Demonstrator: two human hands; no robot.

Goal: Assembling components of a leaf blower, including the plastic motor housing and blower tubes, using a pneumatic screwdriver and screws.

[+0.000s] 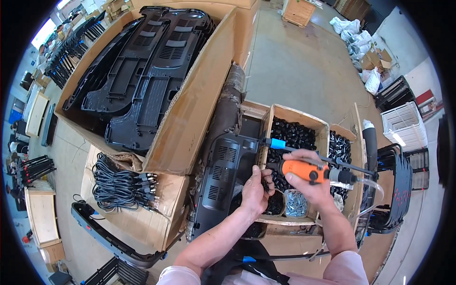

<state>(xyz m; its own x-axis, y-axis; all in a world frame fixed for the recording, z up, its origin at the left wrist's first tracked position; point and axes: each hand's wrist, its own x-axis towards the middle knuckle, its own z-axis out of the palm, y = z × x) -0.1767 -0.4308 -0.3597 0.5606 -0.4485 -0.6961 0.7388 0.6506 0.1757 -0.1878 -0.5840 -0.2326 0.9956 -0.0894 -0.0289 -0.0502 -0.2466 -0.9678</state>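
My right hand [308,183] is wrapped round an orange pneumatic screwdriver [299,170], its black nose pointing left and a clear air hose [373,183] trailing from its back end. Close to that nose, my left hand [256,192] has its thumb and fingers drawn together; whatever they pinch is hidden or too small to name. Left of this hand lies a black plastic cover [221,173] with vent slots. A dark metal frame bar [332,161] with a blue sleeve [275,143] on its end crosses above the screwdriver.
A wooden bin [271,118] holds many small black parts [294,130]; silver screws [296,204] fill a compartment nearer me. A large carton [190,123] of black plastic covers [156,80] stands at the left, with coiled black cables [118,185] below. A white crate [403,126] stands far right.
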